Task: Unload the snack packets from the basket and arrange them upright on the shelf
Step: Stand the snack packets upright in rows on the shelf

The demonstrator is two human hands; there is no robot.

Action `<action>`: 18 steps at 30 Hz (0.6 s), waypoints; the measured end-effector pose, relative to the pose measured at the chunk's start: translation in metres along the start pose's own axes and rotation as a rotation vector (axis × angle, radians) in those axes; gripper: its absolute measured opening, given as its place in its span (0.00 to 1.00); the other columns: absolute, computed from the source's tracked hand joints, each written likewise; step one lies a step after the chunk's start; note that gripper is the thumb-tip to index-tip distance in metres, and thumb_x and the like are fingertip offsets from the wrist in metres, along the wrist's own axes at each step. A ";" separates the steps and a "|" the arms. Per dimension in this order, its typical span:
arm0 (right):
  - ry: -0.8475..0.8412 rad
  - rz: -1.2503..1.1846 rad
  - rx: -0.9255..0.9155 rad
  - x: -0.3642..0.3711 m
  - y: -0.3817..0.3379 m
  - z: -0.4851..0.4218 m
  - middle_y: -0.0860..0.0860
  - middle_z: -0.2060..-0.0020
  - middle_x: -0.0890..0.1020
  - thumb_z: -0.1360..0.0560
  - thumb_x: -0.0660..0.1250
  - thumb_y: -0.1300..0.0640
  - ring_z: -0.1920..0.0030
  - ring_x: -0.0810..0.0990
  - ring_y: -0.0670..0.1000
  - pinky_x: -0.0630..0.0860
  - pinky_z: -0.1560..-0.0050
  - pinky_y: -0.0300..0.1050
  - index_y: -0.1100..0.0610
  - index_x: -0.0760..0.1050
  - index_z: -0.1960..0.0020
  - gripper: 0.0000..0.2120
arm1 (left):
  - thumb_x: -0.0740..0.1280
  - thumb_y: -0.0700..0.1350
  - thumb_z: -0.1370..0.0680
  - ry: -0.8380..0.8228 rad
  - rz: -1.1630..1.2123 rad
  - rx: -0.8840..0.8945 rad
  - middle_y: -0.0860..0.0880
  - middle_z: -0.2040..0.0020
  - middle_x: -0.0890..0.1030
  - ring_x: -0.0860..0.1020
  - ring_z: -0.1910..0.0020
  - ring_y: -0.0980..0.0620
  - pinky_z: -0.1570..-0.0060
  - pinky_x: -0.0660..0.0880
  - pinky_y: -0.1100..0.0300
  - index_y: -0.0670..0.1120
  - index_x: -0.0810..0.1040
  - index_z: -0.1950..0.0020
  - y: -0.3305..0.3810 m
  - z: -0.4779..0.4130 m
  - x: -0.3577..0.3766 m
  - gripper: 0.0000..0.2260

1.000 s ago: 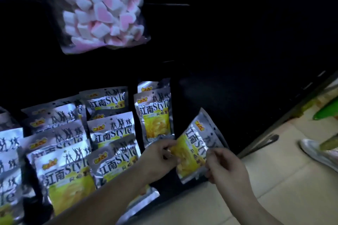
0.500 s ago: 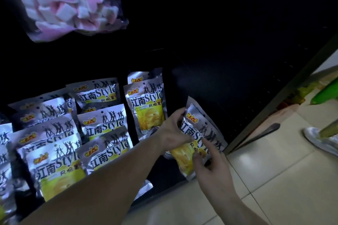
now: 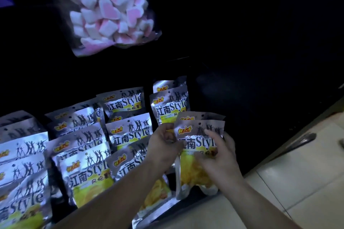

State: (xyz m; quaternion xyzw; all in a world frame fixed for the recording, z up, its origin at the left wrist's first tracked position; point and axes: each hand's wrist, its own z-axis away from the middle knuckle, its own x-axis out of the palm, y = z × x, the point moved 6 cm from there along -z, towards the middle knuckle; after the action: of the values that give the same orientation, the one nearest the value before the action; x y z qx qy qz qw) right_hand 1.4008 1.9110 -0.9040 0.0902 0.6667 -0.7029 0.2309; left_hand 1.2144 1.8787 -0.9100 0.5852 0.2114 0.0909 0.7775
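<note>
item, nearest: left hand (image 3: 163,147) with curled fingers pinching the left edge of a silver-and-yellow snack packet (image 3: 197,143), right hand (image 3: 217,156) gripping its front and right edge, thumb low and fingers reaching upward. the packet stands upright at the right end of the dark shelf (image 3: 242,98), with another packet top just behind it. beyond: rows of matching packets (image 3: 128,132) to the left and a marshmallow bag (image 3: 111,11) above.

A silver foil packet (image 3: 200,141), yellow at the bottom and printed "Style", stands upright at the right end of the rows on the dark shelf (image 3: 251,139). Matching packets (image 3: 128,132) stand upright in overlapping rows to its left.
</note>
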 end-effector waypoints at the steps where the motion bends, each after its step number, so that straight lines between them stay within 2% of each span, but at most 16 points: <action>1: -0.009 0.078 -0.033 0.006 -0.004 0.002 0.42 0.25 0.59 0.29 0.77 0.56 0.25 0.62 0.44 0.65 0.29 0.40 0.34 0.73 0.32 0.31 | 0.78 0.38 0.27 0.021 0.030 -0.021 0.41 0.62 0.78 0.80 0.64 0.44 0.63 0.79 0.54 0.52 0.76 0.46 -0.003 -0.002 -0.001 0.16; 2: -0.048 0.160 -0.052 0.014 -0.005 0.005 0.41 0.22 0.52 0.29 0.78 0.53 0.23 0.55 0.45 0.62 0.30 0.39 0.34 0.71 0.29 0.33 | 0.79 0.39 0.28 0.037 0.043 -0.039 0.39 0.59 0.81 0.83 0.59 0.42 0.58 0.82 0.50 0.52 0.78 0.45 -0.007 -0.005 -0.002 0.16; 3: -0.092 0.237 -0.073 0.022 -0.004 0.009 0.41 0.21 0.49 0.29 0.78 0.51 0.22 0.51 0.46 0.62 0.31 0.40 0.33 0.68 0.28 0.35 | 0.79 0.40 0.28 0.041 0.043 -0.051 0.39 0.57 0.82 0.84 0.57 0.41 0.55 0.83 0.47 0.50 0.78 0.46 -0.010 -0.006 -0.001 0.16; 6: -0.153 0.374 -0.078 0.039 0.015 0.008 0.46 0.18 0.50 0.29 0.77 0.49 0.19 0.51 0.52 0.64 0.26 0.46 0.31 0.62 0.25 0.40 | 0.79 0.41 0.28 0.063 0.054 -0.092 0.45 0.63 0.78 0.77 0.65 0.48 0.63 0.77 0.54 0.46 0.73 0.55 -0.016 -0.012 0.002 0.14; 8: -0.161 0.406 -0.070 0.044 0.024 0.002 0.47 0.18 0.50 0.28 0.76 0.50 0.19 0.51 0.54 0.63 0.25 0.48 0.31 0.60 0.24 0.40 | 0.77 0.40 0.26 0.059 0.040 -0.100 0.49 0.64 0.78 0.78 0.64 0.50 0.63 0.77 0.54 0.49 0.71 0.58 -0.014 -0.014 0.004 0.15; 9: -0.168 0.426 -0.087 0.046 0.027 -0.001 0.47 0.17 0.50 0.27 0.75 0.52 0.18 0.50 0.54 0.63 0.24 0.49 0.31 0.60 0.23 0.40 | 0.76 0.39 0.25 0.049 0.028 -0.090 0.51 0.62 0.80 0.80 0.62 0.51 0.60 0.79 0.54 0.51 0.73 0.55 -0.013 -0.016 0.003 0.13; 10: -0.180 0.446 -0.113 0.048 0.029 -0.003 0.46 0.17 0.50 0.26 0.74 0.54 0.18 0.49 0.53 0.62 0.24 0.49 0.31 0.59 0.23 0.40 | 0.74 0.37 0.24 0.040 0.024 -0.073 0.53 0.59 0.83 0.82 0.58 0.52 0.56 0.81 0.54 0.52 0.76 0.47 -0.009 -0.016 0.001 0.13; 12: -0.225 0.450 -0.164 0.053 0.030 -0.004 0.44 0.18 0.49 0.25 0.73 0.58 0.18 0.47 0.51 0.59 0.23 0.47 0.33 0.59 0.23 0.40 | 0.71 0.33 0.23 0.027 0.095 -0.068 0.57 0.51 0.85 0.84 0.51 0.54 0.48 0.83 0.51 0.49 0.71 0.28 -0.007 -0.019 -0.009 0.26; 13: -0.247 0.440 -0.181 0.054 0.030 -0.004 0.43 0.18 0.49 0.25 0.73 0.58 0.18 0.47 0.50 0.57 0.23 0.46 0.34 0.59 0.22 0.39 | 0.71 0.32 0.23 0.032 0.110 -0.067 0.57 0.47 0.84 0.84 0.49 0.54 0.48 0.84 0.50 0.48 0.67 0.23 -0.008 -0.020 -0.017 0.31; 16: -0.273 0.398 -0.169 0.055 0.039 -0.003 0.44 0.18 0.51 0.25 0.74 0.57 0.18 0.49 0.50 0.58 0.21 0.48 0.36 0.64 0.23 0.37 | 0.74 0.37 0.23 0.094 0.003 0.003 0.54 0.37 0.79 0.82 0.52 0.60 0.60 0.81 0.65 0.54 0.69 0.24 -0.006 -0.015 -0.039 0.30; 18: -0.257 0.339 -0.140 0.052 0.044 -0.001 0.45 0.19 0.54 0.26 0.76 0.55 0.19 0.54 0.50 0.63 0.22 0.50 0.37 0.69 0.25 0.33 | 0.75 0.37 0.24 0.141 -0.091 0.049 0.50 0.39 0.79 0.82 0.59 0.65 0.67 0.77 0.71 0.53 0.74 0.30 -0.011 -0.010 -0.047 0.25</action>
State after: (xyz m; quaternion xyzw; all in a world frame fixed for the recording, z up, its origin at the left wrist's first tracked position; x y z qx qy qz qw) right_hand 1.3743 1.9014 -0.9661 0.0942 0.6543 -0.6117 0.4345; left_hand 1.1667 1.8653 -0.9124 0.5859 0.2943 0.0914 0.7495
